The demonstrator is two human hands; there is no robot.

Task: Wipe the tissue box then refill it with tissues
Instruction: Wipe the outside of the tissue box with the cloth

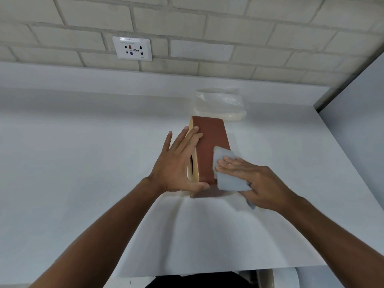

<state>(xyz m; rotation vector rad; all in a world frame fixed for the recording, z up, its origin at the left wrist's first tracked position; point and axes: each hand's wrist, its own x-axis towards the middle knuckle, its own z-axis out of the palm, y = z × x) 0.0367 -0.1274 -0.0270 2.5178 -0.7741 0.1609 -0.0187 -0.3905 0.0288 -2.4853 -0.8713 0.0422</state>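
A brown tissue box (pixel 209 142) with pale cream edges rests on its side on the white counter (pixel 83 163), its slot facing left. My left hand (pixel 178 165) lies flat against the slot side, fingers over the top edge and thumb at the near end, steadying the box. My right hand (pixel 257 183) presses a light blue cloth (pixel 226 175) against the box's upper right face. Behind the box lies a clear plastic pack of white tissues (pixel 220 107).
A brick wall with a white power socket (pixel 132 48) stands behind the counter. A grey panel (pixel 357 121) closes off the right side. The counter's front edge runs near the bottom, with a dark garment and a pale round object below it.
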